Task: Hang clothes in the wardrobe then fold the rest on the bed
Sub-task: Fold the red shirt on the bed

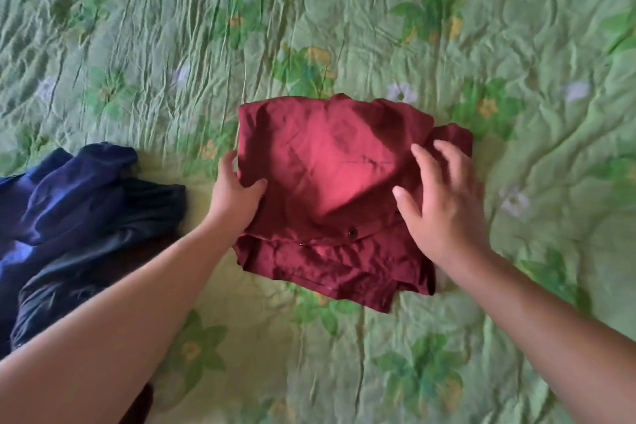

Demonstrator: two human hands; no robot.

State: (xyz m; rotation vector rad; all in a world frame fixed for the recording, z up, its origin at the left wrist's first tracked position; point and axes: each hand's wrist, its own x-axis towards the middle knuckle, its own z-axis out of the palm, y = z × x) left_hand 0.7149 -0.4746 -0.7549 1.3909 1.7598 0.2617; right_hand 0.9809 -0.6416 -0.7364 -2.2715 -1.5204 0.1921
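maroon shirt (330, 189) folded on bed (516, 45); left hand (234, 189) grip pinches its edge, right hand (444, 203) released.

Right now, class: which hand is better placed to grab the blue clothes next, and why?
Probably the left hand: it grips the red shirt's left edge, beside the blue clothes. The right hand hovers open on the far side.

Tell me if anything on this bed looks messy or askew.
The blue garment lies crumpled in a heap at the left, unfolded. The folded red garment is uneven: a flap sticks out on its right edge, behind the right hand.
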